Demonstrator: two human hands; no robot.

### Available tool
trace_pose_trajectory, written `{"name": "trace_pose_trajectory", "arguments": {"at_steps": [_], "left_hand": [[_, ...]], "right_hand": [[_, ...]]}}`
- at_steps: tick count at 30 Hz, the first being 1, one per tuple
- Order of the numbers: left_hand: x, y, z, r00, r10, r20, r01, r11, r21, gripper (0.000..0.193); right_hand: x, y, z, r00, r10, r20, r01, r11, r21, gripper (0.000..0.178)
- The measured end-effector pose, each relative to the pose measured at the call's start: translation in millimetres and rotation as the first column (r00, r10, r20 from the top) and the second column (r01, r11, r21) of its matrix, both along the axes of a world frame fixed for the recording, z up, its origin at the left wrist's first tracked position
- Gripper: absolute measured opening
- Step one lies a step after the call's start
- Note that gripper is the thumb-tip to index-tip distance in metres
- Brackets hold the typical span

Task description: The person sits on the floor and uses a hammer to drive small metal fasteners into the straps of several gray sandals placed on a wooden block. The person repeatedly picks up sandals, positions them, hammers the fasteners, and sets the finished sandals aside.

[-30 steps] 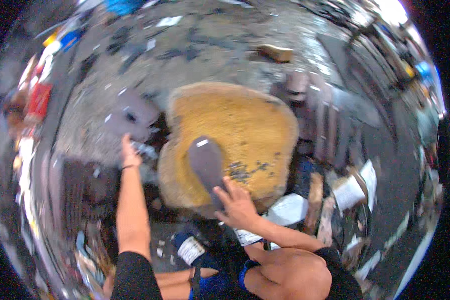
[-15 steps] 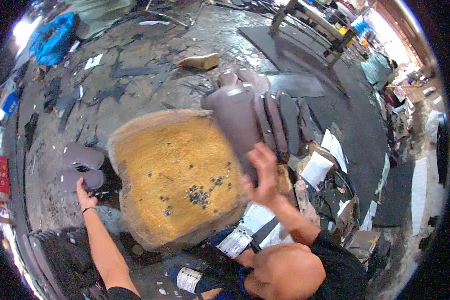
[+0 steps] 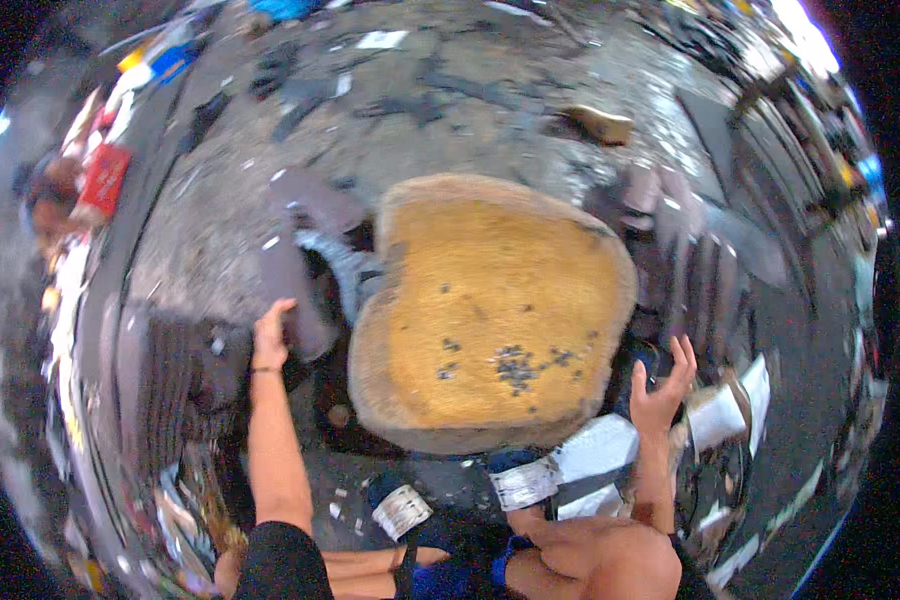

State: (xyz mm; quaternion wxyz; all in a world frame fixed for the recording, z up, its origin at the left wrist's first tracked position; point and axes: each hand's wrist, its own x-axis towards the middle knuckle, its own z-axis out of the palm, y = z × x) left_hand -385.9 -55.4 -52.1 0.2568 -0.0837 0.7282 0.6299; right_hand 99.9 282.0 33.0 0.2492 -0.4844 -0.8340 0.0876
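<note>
My left hand (image 3: 270, 337) is at the near left edge of a grey-brown shoe sole (image 3: 298, 285), its fingers closed on that edge; blur hides the exact grip. A second sole (image 3: 320, 202) lies just beyond it. Between my arms stands a broad block (image 3: 495, 435) with a worn yellow top, and small dark bits (image 3: 517, 368) are scattered over its near right part. To the right of the block my right hand (image 3: 662, 392) is raised with fingers spread and nothing in it. More soles (image 3: 670, 235) stand in a row beyond that hand.
A stack of dark soles (image 3: 175, 375) sits left of my left forearm. On the floor beyond the block lies a wooden shoe last (image 3: 602, 126) among dark scraps. White sheets (image 3: 598, 450) and cardboard litter the near right. A red box (image 3: 103, 183) is at the far left.
The view has swung left, so the block appears farther right. The nearer sole has turned with my left hand at it. My right hand has drawn back from the sole row toward me.
</note>
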Motion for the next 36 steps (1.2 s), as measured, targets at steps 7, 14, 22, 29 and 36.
{"name": "trace_pose_trajectory", "arguments": {"at_steps": [7, 14, 22, 29, 36], "left_hand": [[26.9, 9.8, -3.4, 0.786, -0.406, -0.466, -0.262, 0.465, -0.846, 0.080], [40.0, 11.9, 45.4, 0.849, -0.267, -0.455, -0.193, 0.644, -0.740, 0.075], [266.1, 109.4, 89.2, 0.945, -0.301, 0.126, 0.239, 0.901, 0.362, 0.074], [297.4, 143.1, 39.3, 0.747, -0.527, -0.406, 0.272, 0.799, -0.536, 0.062], [283.5, 85.7, 35.2, 0.626, -0.580, -0.521, 0.003, 0.670, -0.742, 0.063]], "right_hand": [[-59.8, -44.8, -3.7, 0.958, 0.265, -0.113, -0.276, 0.956, -0.099, 0.060], [-62.1, -71.6, -0.6, 0.896, 0.386, -0.220, -0.427, 0.884, -0.189, 0.059], [-101.6, -111.9, 17.1, 0.743, 0.034, -0.669, -0.669, -0.014, -0.743, 0.054], [-45.5, -79.4, -42.9, 0.806, -0.118, -0.580, -0.424, 0.569, -0.705, 0.043], [-28.9, -80.2, -71.0, 0.864, 0.119, -0.489, -0.380, 0.792, -0.478, 0.044]]}}
